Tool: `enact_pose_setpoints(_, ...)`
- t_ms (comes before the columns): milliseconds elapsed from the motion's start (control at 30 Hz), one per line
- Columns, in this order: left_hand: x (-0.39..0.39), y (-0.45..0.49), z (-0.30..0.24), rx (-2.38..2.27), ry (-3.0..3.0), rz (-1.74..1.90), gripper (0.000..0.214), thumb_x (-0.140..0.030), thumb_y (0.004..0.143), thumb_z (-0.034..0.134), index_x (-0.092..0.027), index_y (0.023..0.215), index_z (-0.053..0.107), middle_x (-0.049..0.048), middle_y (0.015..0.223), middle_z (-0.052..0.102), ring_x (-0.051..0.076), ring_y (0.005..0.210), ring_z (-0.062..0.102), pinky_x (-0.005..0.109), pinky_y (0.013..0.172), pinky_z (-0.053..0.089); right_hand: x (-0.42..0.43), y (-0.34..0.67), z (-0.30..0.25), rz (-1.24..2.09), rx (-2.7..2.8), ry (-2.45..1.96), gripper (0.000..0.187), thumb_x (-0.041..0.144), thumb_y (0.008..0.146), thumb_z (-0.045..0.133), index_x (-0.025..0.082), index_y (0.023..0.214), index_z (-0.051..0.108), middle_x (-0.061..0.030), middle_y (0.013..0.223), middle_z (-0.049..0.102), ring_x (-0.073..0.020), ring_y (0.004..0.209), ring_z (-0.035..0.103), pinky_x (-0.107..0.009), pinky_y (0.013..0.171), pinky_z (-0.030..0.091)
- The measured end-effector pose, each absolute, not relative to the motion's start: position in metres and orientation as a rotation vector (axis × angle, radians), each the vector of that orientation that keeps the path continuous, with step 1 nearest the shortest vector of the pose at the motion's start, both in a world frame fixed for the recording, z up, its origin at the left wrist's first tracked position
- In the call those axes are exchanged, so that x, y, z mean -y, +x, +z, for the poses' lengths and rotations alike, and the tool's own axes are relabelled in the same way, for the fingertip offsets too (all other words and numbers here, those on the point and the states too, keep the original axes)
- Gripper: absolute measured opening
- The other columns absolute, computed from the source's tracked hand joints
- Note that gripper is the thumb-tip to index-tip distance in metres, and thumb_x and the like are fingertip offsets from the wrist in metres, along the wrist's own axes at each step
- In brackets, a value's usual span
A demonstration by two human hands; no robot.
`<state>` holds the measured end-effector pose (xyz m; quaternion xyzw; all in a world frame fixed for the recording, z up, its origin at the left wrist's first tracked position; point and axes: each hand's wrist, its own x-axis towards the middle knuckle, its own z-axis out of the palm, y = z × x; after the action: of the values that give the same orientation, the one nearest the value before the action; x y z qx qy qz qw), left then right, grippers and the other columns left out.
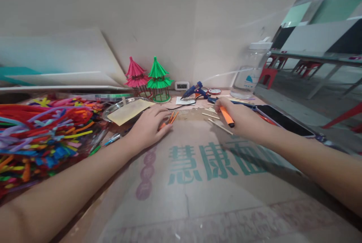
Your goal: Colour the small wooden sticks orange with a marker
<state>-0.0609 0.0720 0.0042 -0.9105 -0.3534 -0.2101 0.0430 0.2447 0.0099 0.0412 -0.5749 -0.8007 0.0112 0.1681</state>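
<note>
My right hand (230, 111) is closed around an orange marker (226, 117), whose black end points down toward me. Beside its fingers lie several plain wooden sticks (221, 126). Over on the left side of the board, my left hand (151, 124) is curled over a few thin orange sticks (174, 117), which poke out between its thumb and fingers. Part of these sticks is hidden under the palm. Under both arms is a flat sheet (181, 201) printed with large green characters.
A heap of colourful pipe cleaners (51, 133) fills the left. Behind stand a pink model pavilion (136, 75), a green one (159, 79), a small clock (181, 85) and a blue glue gun (195, 90). A water bottle (249, 73) and a phone (283, 120) are at right.
</note>
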Motion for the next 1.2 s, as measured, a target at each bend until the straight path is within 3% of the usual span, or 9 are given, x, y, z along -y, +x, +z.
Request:
enact_pose_setpoints(67, -0.059, -0.053, 0.006, 1.032, -2.785, -0.644, 0.039, -0.038, 0.098, 0.052, -0.014, 0.127, 0.062, 0.0158, 0.139, 0.058, 0.032, 0.133, 0.049, 0.051, 0.114, 0.038, 0.008, 0.229, 0.044, 0.12, 2.322, -1.553, 0.038, 0.019, 0.074, 0.065, 0.023, 0.108, 0.048, -0.0032, 0.083, 0.068, -0.0203, 0.066, 0.059, -0.025, 0.056, 0.03)
enact_pose_setpoints(167, -0.031, -0.037, 0.008, 1.01, -2.853, -0.599, 0.035, -0.034, 0.099, 0.051, -0.014, 0.127, 0.061, 0.0147, 0.131, 0.063, 0.03, 0.124, 0.056, 0.049, 0.106, 0.046, 0.027, 0.209, 0.04, 0.108, 2.455, -1.438, 0.023, 0.019, 0.082, 0.06, 0.022, 0.102, 0.051, -0.0018, 0.072, 0.064, -0.0195, 0.062, 0.057, -0.026, 0.055, 0.027)
enact_pose_setpoints(333, -0.006, -0.019, 0.007, 0.959, -3.08, -0.561, 0.026, -0.027, 0.099, 0.051, -0.017, 0.12, 0.063, 0.0102, 0.124, 0.065, 0.025, 0.115, 0.061, 0.041, 0.098, 0.05, 0.03, 0.2, 0.019, 0.375, 2.371, -1.357, 0.015, 0.035, 0.095, 0.054, 0.022, 0.097, 0.047, -0.0028, 0.077, 0.064, -0.0189, 0.065, 0.056, -0.027, 0.057, 0.033)
enact_pose_setpoints(533, -0.02, -0.025, 0.001, 1.002, -3.091, -0.695, 0.023, -0.027, 0.099, 0.051, -0.016, 0.115, 0.064, 0.0099, 0.118, 0.065, 0.024, 0.111, 0.061, 0.039, 0.096, 0.049, 0.023, 0.204, -0.001, 0.518, 2.141, -1.117, 0.014, 0.027, 0.092, 0.058, 0.024, 0.097, 0.045, 0.0015, 0.079, 0.058, -0.0157, 0.065, 0.055, -0.028, 0.063, 0.041)
enact_pose_setpoints(633, -0.02, -0.026, 0.001, 1.032, -3.091, -0.68, 0.023, -0.03, 0.099, 0.052, -0.018, 0.113, 0.065, 0.0103, 0.12, 0.065, 0.026, 0.114, 0.06, 0.041, 0.097, 0.048, 0.025, 0.205, -0.003, 0.65, 2.167, -1.015, 0.014, 0.023, 0.092, 0.058, 0.024, 0.099, 0.047, -0.0002, 0.086, 0.063, -0.0162, 0.072, 0.059, -0.029, 0.065, 0.044)
enact_pose_setpoints(767, -0.012, -0.023, 0.005, 1.087, -3.13, -0.621, 0.027, -0.038, 0.098, 0.054, -0.019, 0.113, 0.065, 0.0081, 0.109, 0.07, 0.026, 0.101, 0.063, 0.042, 0.088, 0.05, 0.029, 0.204, 0.001, 0.702, 2.236, -0.999, 0.014, 0.026, 0.092, 0.06, 0.023, 0.1, 0.049, -0.0035, 0.092, 0.066, -0.0181, 0.078, 0.063, -0.031, 0.069, 0.047)
enact_pose_setpoints(967, -0.007, -0.022, 0.006, 0.955, -3.24, -0.653, 0.029, -0.039, 0.094, 0.063, -0.023, 0.117, 0.066, 0.0098, 0.134, 0.061, 0.028, 0.124, 0.057, 0.044, 0.104, 0.047, 0.032, 0.2, 0.01, 0.598, 2.332, -1.016, 0.009, 0.029, 0.093, 0.058, 0.022, 0.095, 0.053, -0.0057, 0.089, 0.067, -0.0199, 0.077, 0.061, -0.032, 0.068, 0.047)
enact_pose_setpoints(1200, -0.004, -0.027, 0.003, 1.033, -3.283, -0.674, 0.027, -0.033, 0.091, 0.067, -0.021, 0.114, 0.063, 0.0097, 0.129, 0.065, 0.027, 0.128, 0.055, 0.046, 0.112, 0.043, 0.033, 0.195, 0.002, 0.523, 2.374, -0.87, 0.012, 0.02, 0.09, 0.061, 0.021, 0.1, 0.054, -0.0052, 0.09, 0.066, -0.0189, 0.077, 0.06, -0.029, 0.068, 0.046)
